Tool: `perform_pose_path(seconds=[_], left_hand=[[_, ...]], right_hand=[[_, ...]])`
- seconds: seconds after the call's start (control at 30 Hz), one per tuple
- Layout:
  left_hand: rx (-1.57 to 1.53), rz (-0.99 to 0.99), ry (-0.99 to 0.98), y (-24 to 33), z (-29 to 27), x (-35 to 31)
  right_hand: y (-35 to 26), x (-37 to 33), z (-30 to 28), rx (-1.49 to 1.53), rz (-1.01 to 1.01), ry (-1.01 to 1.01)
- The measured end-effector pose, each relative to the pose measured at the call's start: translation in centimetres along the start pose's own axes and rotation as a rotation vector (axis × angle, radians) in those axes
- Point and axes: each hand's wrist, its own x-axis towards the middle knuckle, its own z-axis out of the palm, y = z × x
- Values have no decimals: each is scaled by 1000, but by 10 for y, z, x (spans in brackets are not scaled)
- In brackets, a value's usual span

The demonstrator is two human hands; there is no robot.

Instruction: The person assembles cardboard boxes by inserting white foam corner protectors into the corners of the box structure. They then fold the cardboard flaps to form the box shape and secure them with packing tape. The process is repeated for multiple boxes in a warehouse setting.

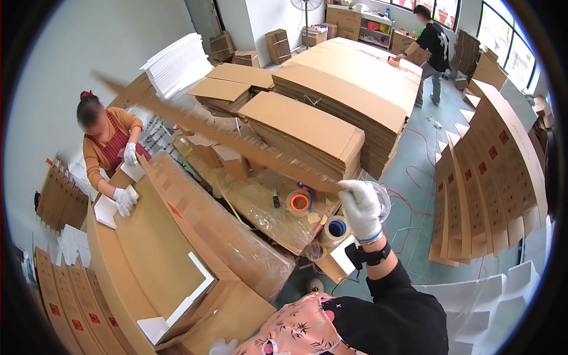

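My right hand (361, 208), in a white glove, grips the near end of a long, narrow corrugated cardboard piece (236, 139). The piece slants up and away to the left above the worktable, its far end blurred. At the lower edge, a bit of white glove, my left hand (223, 347), shows beside my patterned apron; its fingers are not clear. To my left lies a long open carton (151, 251), with white foam edging (192, 296) in its near end. Across it, a co-worker's gloved hands (124, 200) press on white foam blocks (105, 210) at the far end.
On the plastic-covered worktable (278, 228) are an orange-cored tape roll (299, 202) and a blue-cored roll (336, 227). Cardboard stacks (302, 127) rise beyond it. Standing cartons (485, 183) line the right, with red cords on the floor. Another person (435, 50) works at the back.
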Motion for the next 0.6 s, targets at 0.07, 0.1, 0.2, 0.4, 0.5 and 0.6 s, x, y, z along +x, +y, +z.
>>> perform_pose_path(seconds=[0.07,0.1,0.2,0.4,0.5,0.6], left_hand=[[57,112,21,-10,0,1],[83,170,30,-15,1,0],[80,276,22,-26,3,0],[-370,203,130,16,-89,-60],[-657,357,245,-2,-110,-80],[-1028,403,317,-19,-134,-104]], right_hand=[[-22,-5,15,101,22,-115],[-31,-8,23,88,-15,-136],[-52,-19,39,96,-101,-205],[-116,-40,46,130,-48,-347],[-148,-47,48,329,249,-513],[-182,-57,52,498,521,-616]])
